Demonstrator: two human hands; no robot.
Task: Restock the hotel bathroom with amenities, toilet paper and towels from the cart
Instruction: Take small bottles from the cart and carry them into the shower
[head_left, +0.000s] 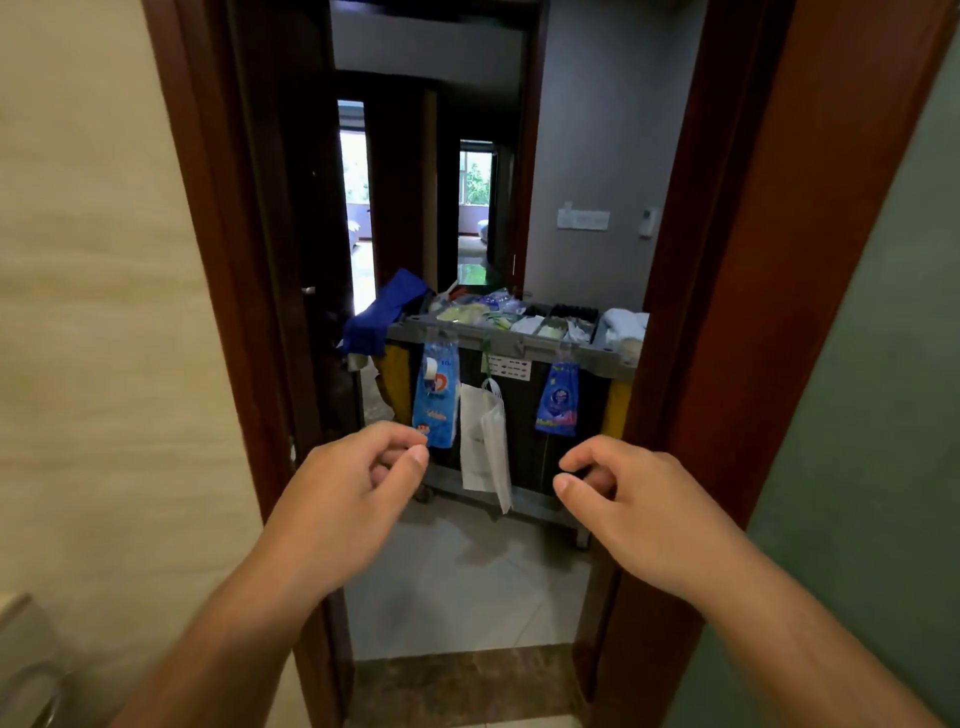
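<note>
Both of my forearms are reaching forward from the bottom edge, bare, with the hands raised side by side in front of the doorway. My left hand (358, 480) is hanging with its fingers loosely curled and the thumb lying close to the forefinger, holding nothing. My right hand (631, 501) is mirroring it, fingers loosely bent, thumb tip pointing inward, also gripping nothing. A clear gap is showing between the two hands.

Beyond them, past the dark wooden door frame (236, 312), the housekeeping cart (524, 344) is standing crosswise on the pale floor tiles (467, 577), filling the width of the opening. It is sitting farther off than my hands, and neither hand is touching it. Its grey top tray is carrying small packets of amenities (467, 313) toward the left and folded white towels (623, 323) at the right end. A blue cloth (382, 314) is draping over the left corner.

Three things are hanging from the near rail: a light blue packet (437, 400) just above my left thumb as seen from here, a white bag (485, 441) showing in the gap between my hands, and a dark blue packet (558, 400) above my right hand. Yellow bag fabric (618, 410) is showing at the cart's right side.

I am not able to make out any toilet paper on the cart from this angle.
</note>
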